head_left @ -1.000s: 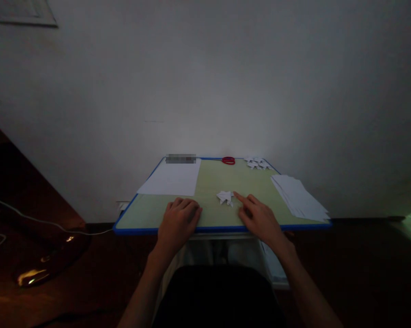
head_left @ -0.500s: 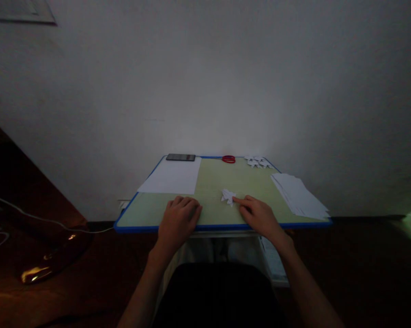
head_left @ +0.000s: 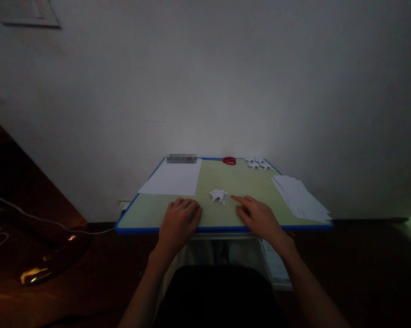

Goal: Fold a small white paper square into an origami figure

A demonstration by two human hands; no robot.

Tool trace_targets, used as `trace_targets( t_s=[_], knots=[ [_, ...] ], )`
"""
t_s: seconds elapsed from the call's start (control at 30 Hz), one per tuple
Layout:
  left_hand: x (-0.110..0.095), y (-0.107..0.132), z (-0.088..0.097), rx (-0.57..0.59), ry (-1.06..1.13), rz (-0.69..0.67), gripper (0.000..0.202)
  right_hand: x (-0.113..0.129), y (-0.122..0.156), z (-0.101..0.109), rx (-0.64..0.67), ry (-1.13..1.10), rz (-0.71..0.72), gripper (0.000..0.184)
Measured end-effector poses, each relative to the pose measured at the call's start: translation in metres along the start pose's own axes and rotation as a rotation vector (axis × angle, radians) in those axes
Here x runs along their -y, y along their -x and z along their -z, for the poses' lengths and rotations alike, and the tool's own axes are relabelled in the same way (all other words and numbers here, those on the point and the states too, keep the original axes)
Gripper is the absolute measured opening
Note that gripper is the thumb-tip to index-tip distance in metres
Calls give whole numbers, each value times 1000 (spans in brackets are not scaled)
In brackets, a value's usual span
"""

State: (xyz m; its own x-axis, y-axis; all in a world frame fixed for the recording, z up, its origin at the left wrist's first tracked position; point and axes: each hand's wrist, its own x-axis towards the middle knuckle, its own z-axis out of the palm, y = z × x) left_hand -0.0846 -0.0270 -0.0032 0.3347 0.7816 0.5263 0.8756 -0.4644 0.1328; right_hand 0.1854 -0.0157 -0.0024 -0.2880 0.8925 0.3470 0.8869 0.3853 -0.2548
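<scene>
A small white origami frog (head_left: 219, 196) lies on the table (head_left: 239, 180), between my two hands. My right hand (head_left: 258, 216) stretches its index finger toward the frog, its tip a little to the right of it and apart from it. The other fingers of that hand are curled in and it holds nothing. My left hand (head_left: 180, 218) rests near the front edge of the table, fingers curled together, with no object showing in it. A sheet of white paper (head_left: 171, 177) lies just beyond the left hand.
Several more folded paper figures (head_left: 259, 163) sit in the far right corner. Red-handled scissors (head_left: 229, 161) lie at the back edge, and a blurred-out flat object (head_left: 181, 158) at the back left. Fanned white paper strips (head_left: 301, 198) lie on the right. A wall (head_left: 205, 91) rises behind.
The origami frog has shifted left, away from my right index finger, which touched its edge before. My left hand has stayed in place.
</scene>
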Motion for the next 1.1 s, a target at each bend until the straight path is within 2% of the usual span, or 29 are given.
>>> trace_targets(
  t_s=[0.13, 0.23, 0.67, 0.97, 1.1],
  knots=[
    [0, 0, 0, -9, -2, -1, 19, 1, -16, 12, 101, 42, 136, 48],
    [0, 0, -1, -10, 0, 0, 18, 2, -24, 15, 138, 70, 183, 46],
    [0, 1, 0, -8, 4, 6, 18, -1, -24, 4, 163, 60, 75, 43],
    [-1, 0, 2, 2, 11, 12, 18, -2, -23, 5, 138, 33, 112, 41],
    [-1, 0, 2, 0, 17, 10, 18, 7, -26, 5, 127, 3, 130, 42]
  ],
)
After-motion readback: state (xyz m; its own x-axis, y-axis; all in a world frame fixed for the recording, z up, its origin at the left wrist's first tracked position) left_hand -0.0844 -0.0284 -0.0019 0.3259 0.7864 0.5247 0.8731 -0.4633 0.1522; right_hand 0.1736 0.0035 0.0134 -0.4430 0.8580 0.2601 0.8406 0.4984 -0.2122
